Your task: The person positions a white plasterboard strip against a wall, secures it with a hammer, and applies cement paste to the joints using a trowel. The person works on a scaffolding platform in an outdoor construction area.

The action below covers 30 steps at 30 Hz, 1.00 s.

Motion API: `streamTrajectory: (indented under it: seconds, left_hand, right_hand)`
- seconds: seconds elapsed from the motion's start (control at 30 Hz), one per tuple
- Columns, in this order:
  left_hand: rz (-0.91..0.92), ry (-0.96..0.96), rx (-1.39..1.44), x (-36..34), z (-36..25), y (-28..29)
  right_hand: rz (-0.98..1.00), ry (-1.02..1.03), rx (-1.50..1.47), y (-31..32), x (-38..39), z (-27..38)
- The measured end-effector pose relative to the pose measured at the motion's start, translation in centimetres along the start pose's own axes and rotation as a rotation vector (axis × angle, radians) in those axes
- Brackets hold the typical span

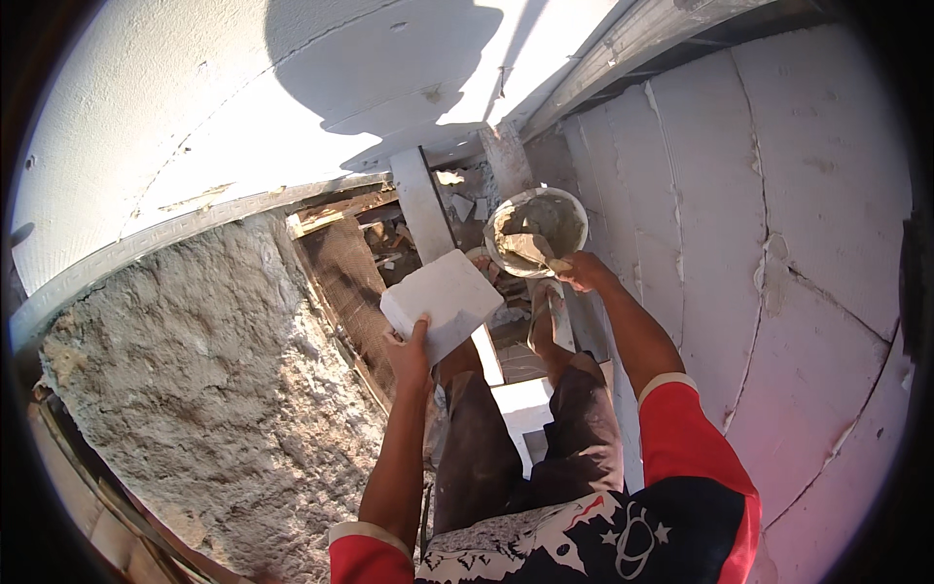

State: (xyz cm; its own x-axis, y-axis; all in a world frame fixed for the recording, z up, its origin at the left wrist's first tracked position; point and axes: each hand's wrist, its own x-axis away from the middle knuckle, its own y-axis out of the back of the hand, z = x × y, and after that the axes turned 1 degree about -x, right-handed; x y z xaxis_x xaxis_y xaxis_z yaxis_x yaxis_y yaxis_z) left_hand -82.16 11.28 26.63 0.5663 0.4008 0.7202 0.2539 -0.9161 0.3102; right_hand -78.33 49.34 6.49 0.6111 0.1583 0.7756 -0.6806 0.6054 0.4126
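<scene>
Head view: nearest the camera, a dark shirt with red sleeves (696,438) and dark trousers (477,428) were shown. Beyond the knees, a white block (446,300) was held up by the left hand (409,348), its lower-left edge pinched between the thumb on the broad face and fingers mostly hidden behind. That broad face was turned up toward the camera. The block looked almost square, so its long axis could only be judged: the slightly longer edges seemed to run from lower left to upper right.

Just beyond, to the right, the handle of a trowel (528,250) was gripped by the right hand (581,272), with the fingers curled round it. The blade was pointed left, over the near part of a bucket (585,226) in which grey mortar (556,220) was held; the handle was angled back toward the right.

As for progress, the right-hand wall (705,234) had been built up, with joints filled, while the block in hand was not yet set. No mortar could be made out on its visible face, so its coating and placing were judged to be left.

Farther off, a pale post (423,206) and a sunlit white wall (195,107) were seen.
</scene>
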Motion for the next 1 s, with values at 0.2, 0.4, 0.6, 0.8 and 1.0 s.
streamTrajectory:
  seconds: [0.2, 0.4, 0.6, 0.8, 1.0]
  left_hand:
    - [-0.039, 0.062, -0.016, 0.5, -1.8, 2.2]
    - [-0.024, 0.003, 0.020, 1.8, -4.1, 7.1]
    - [-0.089, 0.020, -0.034, 5.0, -6.9, 11.5]
    - [-0.092, 0.003, -0.065, 8.8, -10.6, 13.7]
    - [-0.097, 0.025, -0.066, 10.2, -12.8, 15.2]
  right_hand:
    - [0.169, -0.312, -0.784, 5.9, 10.4, 5.0]
    - [-0.125, -0.097, -1.224, 7.1, 25.9, 15.6]
    - [-0.701, 0.197, -1.210, 13.9, 31.2, 29.9]
    - [-0.995, 0.343, -0.874, 20.3, 28.0, 35.5]
    - [-1.040, 0.438, -0.834, 23.6, 32.7, 39.0]
